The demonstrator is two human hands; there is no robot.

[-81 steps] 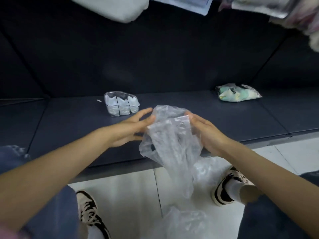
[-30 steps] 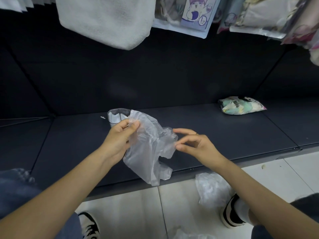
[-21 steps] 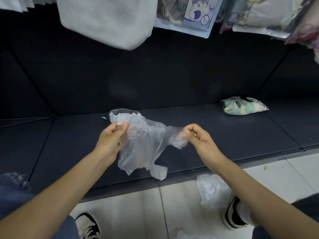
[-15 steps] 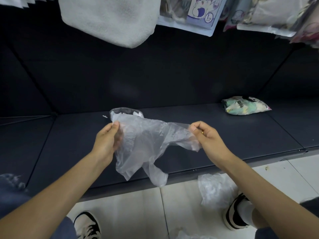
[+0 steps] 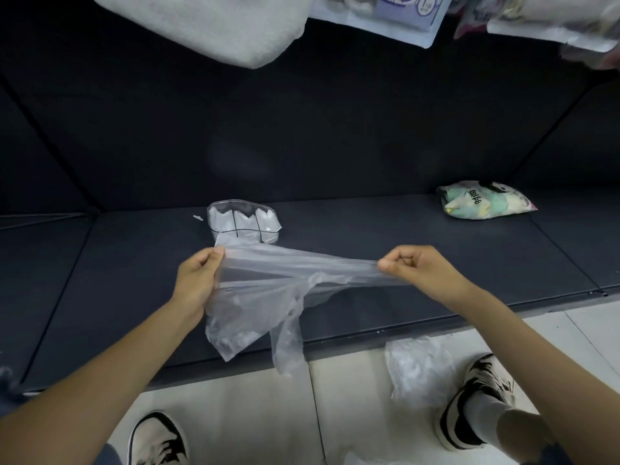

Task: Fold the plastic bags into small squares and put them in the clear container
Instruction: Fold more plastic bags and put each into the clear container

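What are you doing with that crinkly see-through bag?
A person is stretching a clear plastic bag flat between both hands, above a dark shelf. The left hand grips one end and the right hand pinches the other. It is not folded yet. A clear container on the shelf already holds some folded bags. Another crumpled bag waits on the floor beside a shoe.
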